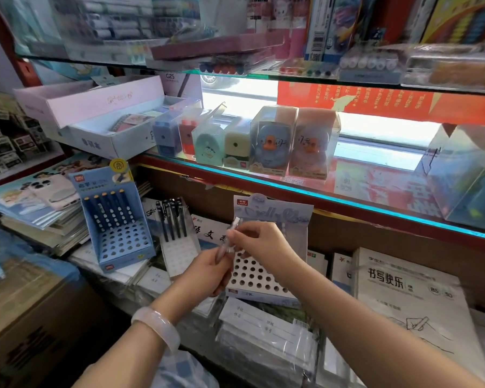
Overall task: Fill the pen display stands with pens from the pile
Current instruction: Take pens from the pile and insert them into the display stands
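Big picture first: three stands in front of me on the surface [263, 343] of stacked notebooks, and none is full. The blue cardboard stand [115, 219] on my left is the biggest, a stepped box with punched round holes; only its back row carries dark pens with yellow tips, so most holes gape open. Next to it the small white stand [177, 253] has one row of black pens [172, 218] standing upright and bare holes below them. Right under my hands sits the white perforated stand [259, 275] with a pale blue header card, matte card stock, and every hole I can see is empty. So I'd judge this job barely started.

Now the small stuff: a slim translucent pen [228, 238], smooth plastic, tilted above that empty stand. My left hand [207, 271] has its fingers curled round the lower barrel; my right hand [256, 240] pinches the upper end between thumb and fingertips. The pile itself I can't see from here.
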